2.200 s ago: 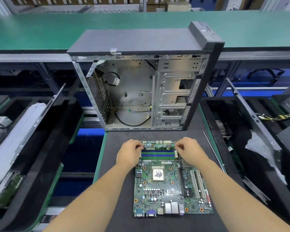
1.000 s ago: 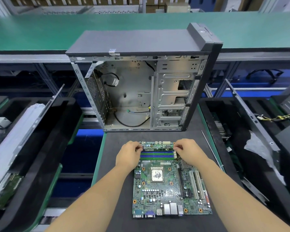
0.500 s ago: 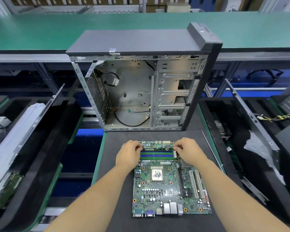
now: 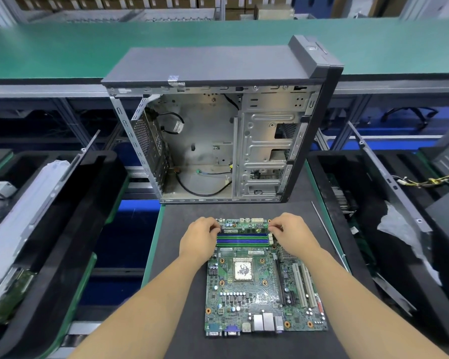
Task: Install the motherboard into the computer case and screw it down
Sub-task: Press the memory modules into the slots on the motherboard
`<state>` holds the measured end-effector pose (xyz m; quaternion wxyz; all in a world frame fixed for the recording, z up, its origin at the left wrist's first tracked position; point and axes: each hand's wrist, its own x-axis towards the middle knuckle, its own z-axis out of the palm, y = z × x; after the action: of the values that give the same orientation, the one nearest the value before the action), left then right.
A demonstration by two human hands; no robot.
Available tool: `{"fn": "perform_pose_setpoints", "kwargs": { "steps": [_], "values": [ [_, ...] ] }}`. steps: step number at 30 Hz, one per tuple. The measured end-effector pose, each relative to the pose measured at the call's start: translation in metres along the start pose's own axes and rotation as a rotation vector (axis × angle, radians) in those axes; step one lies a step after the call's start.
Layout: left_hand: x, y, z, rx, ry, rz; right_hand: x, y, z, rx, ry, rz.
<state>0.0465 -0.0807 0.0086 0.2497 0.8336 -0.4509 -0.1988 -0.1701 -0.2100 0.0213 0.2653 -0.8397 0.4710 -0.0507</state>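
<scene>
Motherboard (image 4: 257, 286) lies flat on the dark grey mat (image 4: 182, 294) of the workbench, its port row toward the person and its blue and green memory slots (image 4: 242, 239) at the far end. It sits in front of the computer case (image 4: 218, 120), apart from it.

At the slots' left end the left hand (image 4: 198, 240) rests with fingers curled, the fingertips pressing on the latch end of the slots. At the right end the right hand (image 4: 293, 238) does the same, thumb and forefinger drawn together at the white latches; whether they truly pinch a latch cannot be told.

On the far left a black foam tray (image 4: 70, 229) holds a long part wrapped in white plastic (image 4: 24, 218). The case stands upright in the middle, side panel off, bare stamped steel inside with a perforated rear wall, loose black cables (image 4: 202, 193) on its floor and a ribbed drive cage (image 4: 266, 156) at right. A second black tray (image 4: 389, 268) at right holds crumpled plastic and a metal rail (image 4: 389, 182). Behind runs a green conveyor belt (image 4: 62, 47), with cardboard boxes beyond.
</scene>
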Motion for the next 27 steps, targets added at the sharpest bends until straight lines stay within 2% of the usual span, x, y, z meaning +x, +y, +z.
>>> {"fn": "perform_pose_setpoints", "kwargs": {
  "steps": [27],
  "values": [
    [0.0016,-0.0018,0.0002,-0.013,-0.001,0.013,0.0007,-0.0002,-0.0027,-0.061,-0.024,-0.016]
  ]
}}
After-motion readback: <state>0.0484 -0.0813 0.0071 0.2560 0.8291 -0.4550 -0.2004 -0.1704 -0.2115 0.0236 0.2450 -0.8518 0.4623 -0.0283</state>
